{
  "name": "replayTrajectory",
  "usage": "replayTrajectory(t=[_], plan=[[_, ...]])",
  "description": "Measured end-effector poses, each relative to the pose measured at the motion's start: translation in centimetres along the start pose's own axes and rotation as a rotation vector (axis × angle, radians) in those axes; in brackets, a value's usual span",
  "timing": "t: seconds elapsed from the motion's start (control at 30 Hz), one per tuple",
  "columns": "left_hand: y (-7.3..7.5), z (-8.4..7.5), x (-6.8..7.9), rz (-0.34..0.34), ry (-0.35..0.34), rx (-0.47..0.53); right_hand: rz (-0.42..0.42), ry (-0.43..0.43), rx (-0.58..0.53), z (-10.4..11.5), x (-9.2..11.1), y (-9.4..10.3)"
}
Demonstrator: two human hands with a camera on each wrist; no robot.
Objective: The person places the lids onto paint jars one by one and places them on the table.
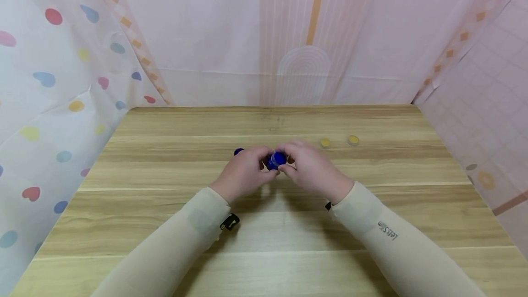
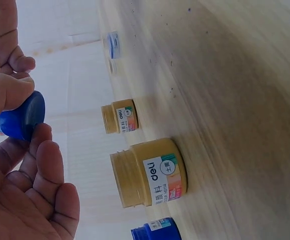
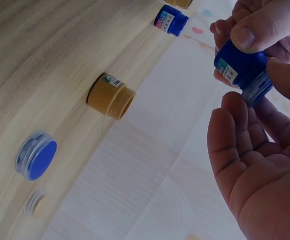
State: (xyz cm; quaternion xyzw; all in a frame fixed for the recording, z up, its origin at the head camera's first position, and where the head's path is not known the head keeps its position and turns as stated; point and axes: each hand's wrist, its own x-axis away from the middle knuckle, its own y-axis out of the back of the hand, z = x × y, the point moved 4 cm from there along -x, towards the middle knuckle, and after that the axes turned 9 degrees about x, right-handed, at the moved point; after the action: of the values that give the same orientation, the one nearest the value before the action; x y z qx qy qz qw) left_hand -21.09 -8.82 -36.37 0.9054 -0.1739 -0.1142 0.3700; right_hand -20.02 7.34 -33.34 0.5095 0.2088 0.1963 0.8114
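Near the middle of the table, a small blue paint jar point(image 1: 275, 160) is held tilted above the surface between both hands. My left hand point(image 1: 245, 173) grips the jar's body, its thumb lying across the blue side in the right wrist view. My right hand point(image 1: 313, 168) has its thumb and fingers around the clear ridged lid point(image 3: 259, 90) at the jar's mouth. Behind the left hand stands another blue jar point(image 3: 171, 21), mostly hidden in the head view. Ochre paint jars, one large point(image 2: 150, 172) and one smaller point(image 2: 119, 116), stand uncapped on the table in the left wrist view.
Two yellow-centred lids, a left one point(image 1: 325, 143) and a right one point(image 1: 353, 140), lie beyond the right hand. A blue-centred lid point(image 3: 37, 155) lies on the wooden table point(image 1: 284, 260) too. Patterned cloth point(image 1: 206, 35) hangs behind and at both sides.
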Motion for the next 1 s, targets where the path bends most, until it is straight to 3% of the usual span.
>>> replayTrajectory(t=[0.6, 1.0], plan=[[-0.19, -0.23, 0.08, 0.033, 0.027, 0.002, 0.003, 0.043, 0.045, 0.14, 0.41, -0.17], [-0.41, 0.29, 0.29, 0.087, 0.021, 0.161, 0.043, 0.069, 0.100, 0.39, 0.44, -0.10]])
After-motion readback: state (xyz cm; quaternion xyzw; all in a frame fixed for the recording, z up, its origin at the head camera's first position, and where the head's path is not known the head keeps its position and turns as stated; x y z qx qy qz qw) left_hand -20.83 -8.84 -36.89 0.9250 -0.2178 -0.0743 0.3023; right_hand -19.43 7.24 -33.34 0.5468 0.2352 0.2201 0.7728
